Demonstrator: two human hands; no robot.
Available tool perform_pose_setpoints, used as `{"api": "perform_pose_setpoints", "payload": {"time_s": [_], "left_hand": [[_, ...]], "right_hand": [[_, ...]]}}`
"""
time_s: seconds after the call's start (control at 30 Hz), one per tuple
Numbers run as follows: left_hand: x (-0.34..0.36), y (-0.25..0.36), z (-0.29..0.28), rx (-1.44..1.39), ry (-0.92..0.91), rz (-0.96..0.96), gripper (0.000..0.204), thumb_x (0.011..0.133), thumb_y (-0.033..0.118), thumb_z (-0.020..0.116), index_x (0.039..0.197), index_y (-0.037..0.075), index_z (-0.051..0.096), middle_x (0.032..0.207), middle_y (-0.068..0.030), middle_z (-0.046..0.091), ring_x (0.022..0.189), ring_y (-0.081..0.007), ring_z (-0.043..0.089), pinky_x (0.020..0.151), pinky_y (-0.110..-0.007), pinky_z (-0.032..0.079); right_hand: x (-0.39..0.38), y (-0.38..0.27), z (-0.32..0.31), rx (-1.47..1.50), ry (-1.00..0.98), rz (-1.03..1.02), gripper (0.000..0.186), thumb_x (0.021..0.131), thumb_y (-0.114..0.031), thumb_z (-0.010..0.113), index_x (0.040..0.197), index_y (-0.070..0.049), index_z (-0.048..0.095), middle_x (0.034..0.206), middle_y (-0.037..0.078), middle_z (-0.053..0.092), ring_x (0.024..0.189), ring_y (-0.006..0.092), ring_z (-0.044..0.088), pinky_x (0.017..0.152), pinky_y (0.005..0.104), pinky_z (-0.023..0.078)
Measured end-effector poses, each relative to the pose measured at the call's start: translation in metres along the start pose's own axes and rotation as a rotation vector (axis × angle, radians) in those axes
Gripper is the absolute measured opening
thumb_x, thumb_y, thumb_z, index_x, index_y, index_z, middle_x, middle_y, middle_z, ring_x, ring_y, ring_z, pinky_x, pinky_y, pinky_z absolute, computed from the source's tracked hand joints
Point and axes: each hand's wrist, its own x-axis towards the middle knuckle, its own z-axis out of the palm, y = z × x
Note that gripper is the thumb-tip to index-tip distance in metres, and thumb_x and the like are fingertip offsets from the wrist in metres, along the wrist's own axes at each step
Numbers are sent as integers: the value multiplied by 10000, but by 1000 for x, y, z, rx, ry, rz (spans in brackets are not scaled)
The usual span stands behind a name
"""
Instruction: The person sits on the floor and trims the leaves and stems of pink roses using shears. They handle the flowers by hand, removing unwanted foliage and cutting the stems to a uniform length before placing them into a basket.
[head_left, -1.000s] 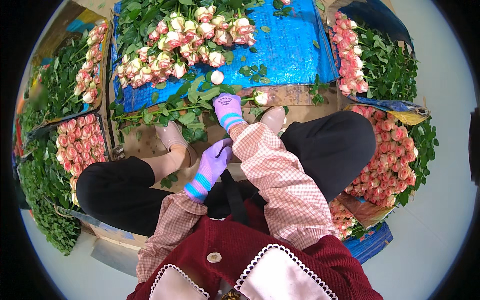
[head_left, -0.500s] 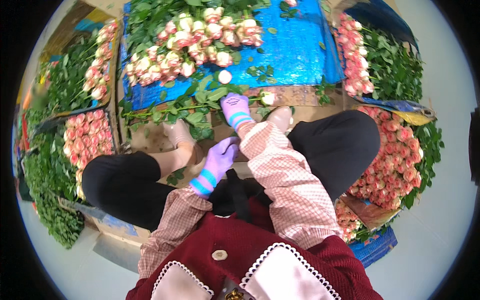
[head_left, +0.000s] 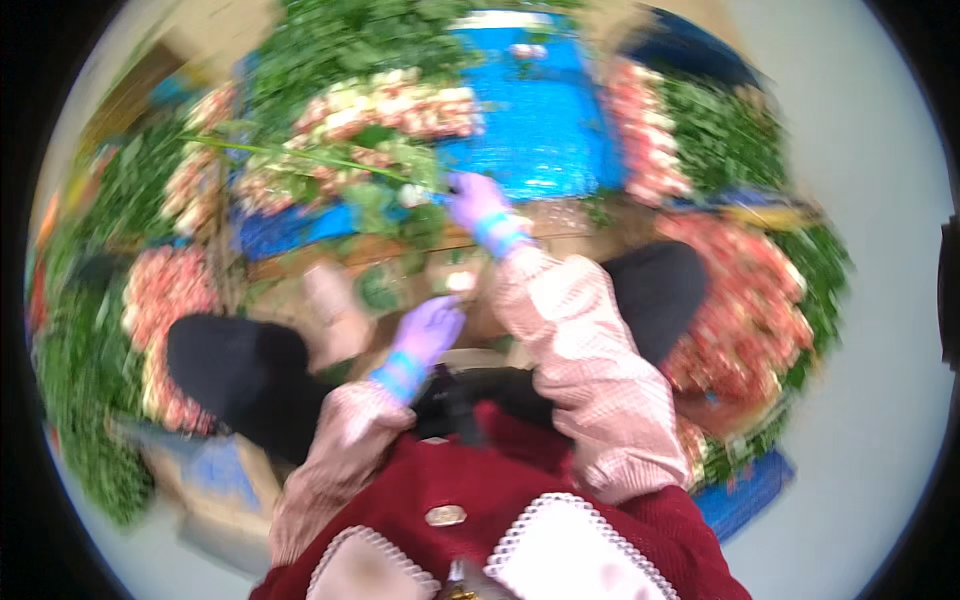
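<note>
From the head camera, much of the view is blurry. The right hand (head_left: 475, 202), in a purple glove, looks closed around one end of a long green stem (head_left: 310, 156). The stem points out to the left, over the big pile of pink and white roses (head_left: 395, 105) on the blue sheet (head_left: 530, 130). Big leaves (head_left: 378, 218) hang near the hand, but I can't tell which ones grow on this stem.

The left hand (head_left: 428, 332) is lower down, near the person's lap. Its fingers look a bit bent, but I can't tell if it grips anything. A pale bloom (head_left: 460, 282) is just past its fingertips. I can't tell if they touch, or if the bloom belongs to the stem.

To hold the stem well, I think the grip should be snug but not hard, so it won't get squashed. There may be thorns, so the gloves should help. A slow, smooth turn seems best, because the far end is long and could bump the soft petals. The left hand should be gentle near the bloom, since petals probably bruise easily.
</note>
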Motion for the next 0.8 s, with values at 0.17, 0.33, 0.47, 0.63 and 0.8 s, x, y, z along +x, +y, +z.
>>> {"api": "perform_pose_setpoints", "payload": {"time_s": [0.17, 0.33, 0.47, 0.63, 0.8], "left_hand": [[-23, 35, -21, -98, -173, -149, 393, 843, 118, 531, 1208, 4, 438, 957, -70, 573, 738, -100, 535, 599, -184, 409], [-50, 67, -22, -11, -196, -73, 455, 876, 256, 532, 1226, -6, 409, 989, -51, 572, 781, -89, 537, 663, -187, 410], [-59, 94, -22, 24, -189, -57, 434, 874, 243, 528, 1215, -7, 431, 1000, -49, 571, 803, -89, 534, 683, -188, 414], [-55, 110, -49, 237, -131, 63, 347, 883, 166, 492, 1180, -13, 472, 976, -52, 572, 748, -91, 530, 653, -193, 426], [-66, 161, -72, 518, -148, 169, 281, 890, 114, 463, 1127, -33, 498, 931, -54, 591, 769, -92, 536, 714, -219, 448]], "right_hand": [[-41, -35, -191, 467, 548, -351, 114, 733, -65, 623, 831, -8, 607, 661, 28, 564, 615, 104, 530, 576, 286, 446], [-184, 7, -375, 184, 1076, -226, 292, 788, -6, 527, 1077, 1, 574, 875, 85, 641, 676, 113, 584, 535, 210, 465], [-290, 78, -450, 389, 1556, 71, 262, 780, -12, 590, 1042, 5, 599, 865, 70, 634, 688, 114, 583, 547, 234, 475], [-377, 217, -464, 483, 1512, 514, 314, 655, -106, 706, 947, -51, 604, 814, 56, 604, 659, 186, 547, 597, 315, 471], [-409, 313, -412, -911, 620, 451, 502, 652, -6, 685, 1132, -46, 546, 1099, 145, 563, 953, 267, 559, 837, 335, 459]]}}
